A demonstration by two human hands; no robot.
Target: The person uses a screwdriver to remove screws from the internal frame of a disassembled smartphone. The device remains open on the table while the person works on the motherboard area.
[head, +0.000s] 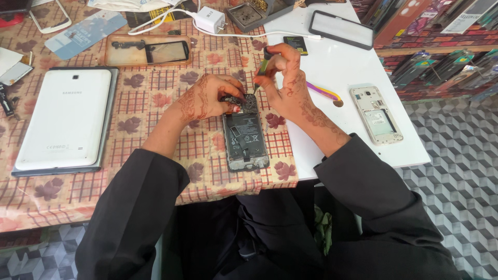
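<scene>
An opened smartphone (245, 139) lies face down on the patterned tablecloth (155, 109), its battery and circuit board bare. My left hand (207, 98) presses on the phone's top left corner with its fingertips. My right hand (286, 85) holds a small green-handled screwdriver (263, 66) upright, its tip down on the top of the phone's board. Both forearms wear black sleeves.
A white tablet (65, 122) lies face down at the left. A phone's white back frame (376, 115) rests on the white table (358, 62) at the right, beside a purple-yellow tool (324, 92). Farther off are a screen glass (148, 51), a charger (210, 19), a dark screen (341, 29).
</scene>
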